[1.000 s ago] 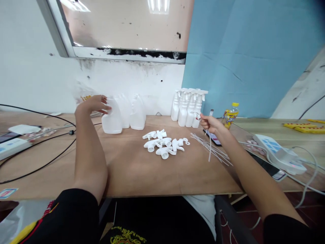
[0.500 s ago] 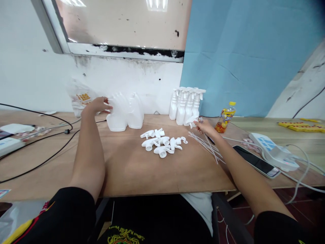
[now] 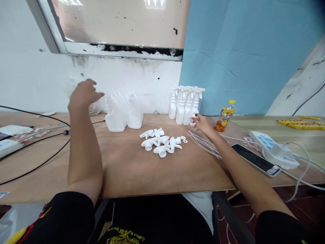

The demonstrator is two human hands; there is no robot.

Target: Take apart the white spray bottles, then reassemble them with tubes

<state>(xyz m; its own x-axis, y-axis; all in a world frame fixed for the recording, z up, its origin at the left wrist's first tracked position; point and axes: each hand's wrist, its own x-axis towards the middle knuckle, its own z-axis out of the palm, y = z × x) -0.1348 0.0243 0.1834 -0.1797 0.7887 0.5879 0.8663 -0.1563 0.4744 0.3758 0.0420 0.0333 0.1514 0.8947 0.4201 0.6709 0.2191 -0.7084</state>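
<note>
My left hand (image 3: 82, 94) is raised in front of the wall with its fingers apart and nothing in them. It hovers left of the white empty spray bottles (image 3: 118, 115), apart from them. My right hand (image 3: 203, 123) is closed by the group of spray bottles (image 3: 180, 107) with heads fitted. A white trigger sprayer (image 3: 192, 117) appears at its fingertips, hard to separate from the white bottles behind. Several loose trigger sprayers (image 3: 162, 149) lie mid-table, with small white rings (image 3: 183, 138) beside them. Thin clear tubes (image 3: 203, 144) lie below my right hand.
A drink bottle (image 3: 224, 117) with a yellow cap stands right of my right hand. Farther right lie a phone (image 3: 255, 159) and a white power strip (image 3: 273, 149) with cables. Black cables (image 3: 43, 161) cross the table's left side. A wall rises behind.
My left hand has moved up and left, away from the empty bottles, and let go of them. My right hand has shifted slightly up, staying beside the fitted bottles.
</note>
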